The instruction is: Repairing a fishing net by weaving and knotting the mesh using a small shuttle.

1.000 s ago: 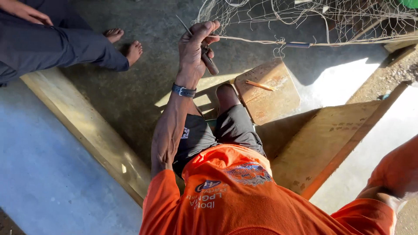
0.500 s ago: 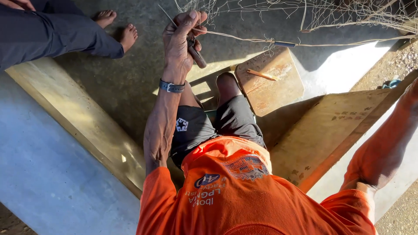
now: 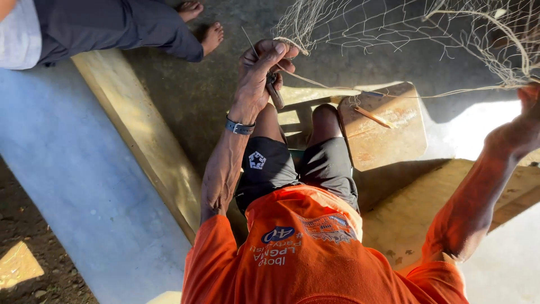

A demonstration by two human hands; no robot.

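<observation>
Up at the top centre of the frame, the left hand is raised with its fingers curled tight around a slim dark tool and pinching a strand of the pale fishing net, which spreads across the whole upper right. A thin cord runs taut from that hand toward the right edge, where the right hand is stretched out at mid height; it is cut off by the frame edge, so whether its fingers are closed on the net I cannot tell. A dark wristband sits on the left wrist.

Below the cord, right of centre, a worn wooden stool stands in sunlight just beside the person's knees, with a thin wooden stick lying on top of it (slanted, pointing to the lower right). A long wooden plank runs diagonally from the upper left down to the centre, edging a pale concrete slab at the left. Another wooden board lies at the lower right behind the stool. Open concrete floor shows between plank and knees.

At the bottom centre, the orange shirt carries a small blue oval badge and pale lettering; the dark shorts show a white pentagon emblem. Another person's bare feet rest at the top left, well apart from the net.
</observation>
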